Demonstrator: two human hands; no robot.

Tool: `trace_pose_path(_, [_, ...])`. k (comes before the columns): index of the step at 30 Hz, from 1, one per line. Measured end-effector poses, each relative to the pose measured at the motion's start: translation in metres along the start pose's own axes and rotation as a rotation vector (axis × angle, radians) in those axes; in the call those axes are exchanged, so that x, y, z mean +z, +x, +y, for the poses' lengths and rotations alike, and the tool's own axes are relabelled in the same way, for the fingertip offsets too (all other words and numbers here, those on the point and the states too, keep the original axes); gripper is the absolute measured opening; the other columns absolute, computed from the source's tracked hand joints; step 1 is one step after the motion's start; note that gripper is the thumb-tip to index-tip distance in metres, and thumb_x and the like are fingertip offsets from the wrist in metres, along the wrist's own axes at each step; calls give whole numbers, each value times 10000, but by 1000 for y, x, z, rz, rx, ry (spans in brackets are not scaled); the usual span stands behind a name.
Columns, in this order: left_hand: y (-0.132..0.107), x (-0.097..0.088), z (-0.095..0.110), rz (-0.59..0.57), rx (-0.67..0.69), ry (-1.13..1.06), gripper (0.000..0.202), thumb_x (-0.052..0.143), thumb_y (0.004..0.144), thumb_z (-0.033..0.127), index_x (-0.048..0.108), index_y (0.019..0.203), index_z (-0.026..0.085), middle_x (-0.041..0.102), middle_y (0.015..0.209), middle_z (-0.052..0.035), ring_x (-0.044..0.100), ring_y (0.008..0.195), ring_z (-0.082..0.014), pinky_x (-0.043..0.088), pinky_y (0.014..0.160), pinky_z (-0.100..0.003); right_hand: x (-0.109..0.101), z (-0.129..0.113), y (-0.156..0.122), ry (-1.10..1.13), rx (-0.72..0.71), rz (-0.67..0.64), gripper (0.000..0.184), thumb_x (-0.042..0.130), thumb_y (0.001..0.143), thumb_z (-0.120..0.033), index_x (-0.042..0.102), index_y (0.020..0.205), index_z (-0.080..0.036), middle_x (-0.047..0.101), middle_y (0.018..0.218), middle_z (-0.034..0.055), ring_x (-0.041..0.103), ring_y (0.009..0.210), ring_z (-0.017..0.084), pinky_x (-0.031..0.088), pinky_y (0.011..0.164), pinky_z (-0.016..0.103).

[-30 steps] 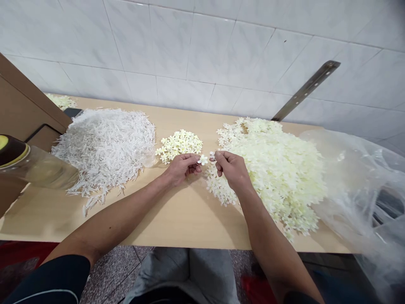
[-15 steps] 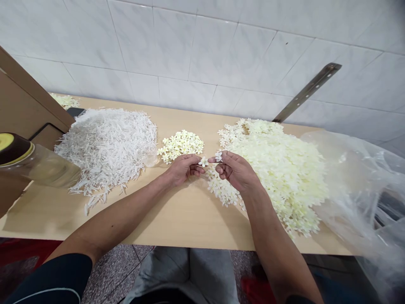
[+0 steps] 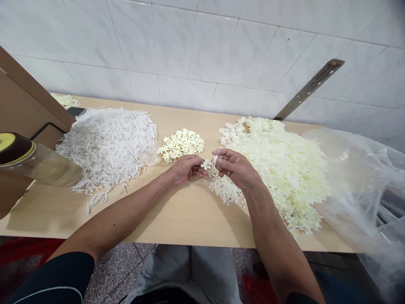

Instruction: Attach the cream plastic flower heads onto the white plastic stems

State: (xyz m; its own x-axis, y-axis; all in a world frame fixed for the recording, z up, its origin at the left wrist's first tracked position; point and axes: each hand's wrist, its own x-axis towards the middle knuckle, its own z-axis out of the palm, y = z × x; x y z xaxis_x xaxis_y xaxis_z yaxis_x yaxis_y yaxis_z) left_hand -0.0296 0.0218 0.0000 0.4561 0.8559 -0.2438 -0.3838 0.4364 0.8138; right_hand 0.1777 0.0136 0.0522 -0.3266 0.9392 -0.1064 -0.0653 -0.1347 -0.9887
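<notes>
My left hand (image 3: 189,169) is closed, pinching a small white artificial flower (image 3: 206,164) at its fingertips. Close beside it, my right hand (image 3: 233,166) pinches a second white flower (image 3: 214,159) between thumb and fingers. The two blossoms nearly meet; whether they touch I cannot tell. Just behind my left hand lies a small heap of pale yellow flowers (image 3: 182,143). A much larger pile of cream flowers (image 3: 278,164) spreads to the right, partly behind my right hand. On the left is a mound of thin white plastic stems (image 3: 110,143).
A clear jar with a yellow-and-brown lid (image 3: 50,164) stands at the left by a brown cardboard box (image 3: 25,109). Clear plastic sheeting (image 3: 363,181) covers the table's right end. A metal strip (image 3: 310,90) leans on the tiled wall (image 3: 177,46).
My right hand's fingers have closed from an extended forefinger to a pinch on its flower. The flower in my left hand has shifted slightly to the right.
</notes>
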Motion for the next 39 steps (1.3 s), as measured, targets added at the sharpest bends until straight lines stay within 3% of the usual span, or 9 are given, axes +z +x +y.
trace_pose_path(7, [1, -2, -1, -33, 11, -15, 233, 772, 771, 290, 635, 848, 119, 737, 729, -107, 716, 625, -157, 547, 580, -210, 1, 1, 3, -19, -48, 39, 433, 926, 643, -350, 709, 974, -174, 546, 652, -38, 324, 483, 49, 203, 398, 224])
trace_pose_path(14, [0, 0, 0, -47, 10, -16, 213, 771, 759, 274, 617, 793, 131, 726, 711, -91, 705, 614, -148, 529, 557, -197, -1, 2, 3, -28, -77, 99, 414, 934, 615, -372, 679, 886, -191, 534, 623, -44, 387, 522, 77, 281, 439, 233])
trace_pose_path(25, [0, -2, -2, -45, 14, 8, 193, 759, 755, 277, 624, 775, 141, 734, 738, -82, 686, 610, -132, 517, 557, -199, 0, 2, -2, -75, -128, 126, 397, 831, 764, -489, 615, 940, -206, 486, 639, -51, 440, 526, 96, 322, 410, 229])
trace_pose_path(30, [0, -3, -1, -36, 3, 20, 187, 747, 776, 275, 615, 786, 142, 729, 695, -90, 651, 550, -121, 514, 552, -203, -8, -9, -11, -301, -101, 117, 397, 771, 819, -520, 641, 1023, -206, 420, 581, -71, 371, 492, 88, 304, 437, 235])
trace_pose_path(33, [-1, -3, -1, -38, 23, 22, 192, 752, 770, 274, 616, 790, 140, 731, 707, -95, 668, 585, -133, 518, 560, -208, -21, -18, -17, -518, -88, 91, 379, 750, 819, -553, 680, 928, -196, 423, 550, -61, 342, 495, 88, 275, 463, 245])
trace_pose_path(36, [-1, -4, -1, -40, 35, 33, 195, 758, 762, 273, 618, 789, 140, 724, 701, -92, 677, 610, -144, 523, 570, -215, -35, -23, -21, -798, -101, 197, 419, 736, 799, -604, 729, 789, -186, 413, 499, -46, 313, 476, 89, 232, 473, 265])
trace_pose_path(39, [-1, -4, -1, -43, 39, 45, 192, 759, 764, 277, 626, 788, 141, 718, 702, -87, 679, 622, -147, 527, 574, -219, -45, -24, -22, -1027, -139, 292, 431, 721, 799, -626, 780, 747, -203, 440, 460, -29, 354, 466, 106, 269, 496, 287])
